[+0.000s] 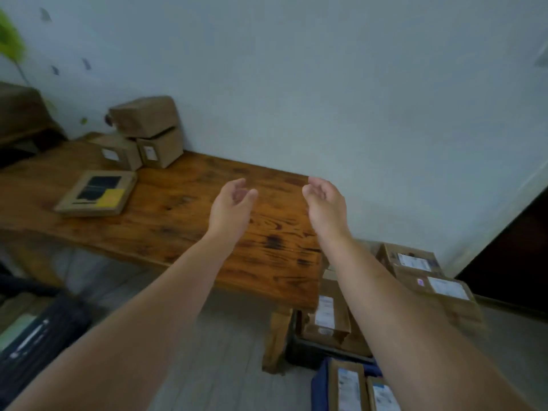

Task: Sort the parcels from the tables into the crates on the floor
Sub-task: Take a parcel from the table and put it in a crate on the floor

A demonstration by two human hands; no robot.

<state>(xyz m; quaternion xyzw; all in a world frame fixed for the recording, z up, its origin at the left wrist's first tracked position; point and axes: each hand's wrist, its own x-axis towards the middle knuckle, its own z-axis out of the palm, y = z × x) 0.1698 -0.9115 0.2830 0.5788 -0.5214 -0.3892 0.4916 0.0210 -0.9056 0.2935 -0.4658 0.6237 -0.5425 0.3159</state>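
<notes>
Head camera, looking forward and down: a person stands at the near end of a low wooden table set against a pale wall. Both bare arms reach out over the tabletop. The left hand and the right hand hover apart, palms turned toward each other, fingers loosely curled and spread, holding nothing.

The parcels left on the table sit at its far left end, well apart from the hands: a flat parcel with a dark panel and yellow label lying near the front edge, and behind it a small stack of brown boxes, the top one tilted across two below.

On the floor by the table's right leg, a dark crate holds labelled boxes, with a blue crate nearer the camera (its rim is only partly in view).

The risk, as I judge it: the tilted top box could slide off if a lower one is pulled first, and the picture is too blurred to read labels, so a parcel could land in the wrong crate
</notes>
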